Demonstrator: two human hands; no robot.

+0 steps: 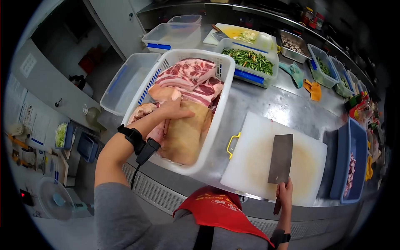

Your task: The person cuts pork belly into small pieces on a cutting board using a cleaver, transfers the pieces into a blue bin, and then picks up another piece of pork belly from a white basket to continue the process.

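My left hand (177, 109) is in the white basket (228, 91), gripping the upper edge of a skin-on pork slab (183, 139). Its thumb lies across the pale skin, while the other fingers are partly hidden among the meat. More raw pork pieces (189, 73) with red and white layers fill the basket's far half. In my right hand (284, 191) is a cleaver (281, 158), held by its dark handle. The wide blade is over the white cutting board (246, 166), which has a yellow handle and a brownish stain.
A blue bin (341, 162) with chopped meat stands right of the board. Behind are a tub of cut green vegetables (250, 60), a metal tray (293, 46), a teal cloth (293, 74) and an orange cloth (313, 89). Clear plastic tubs (125, 83) sit left of the basket.
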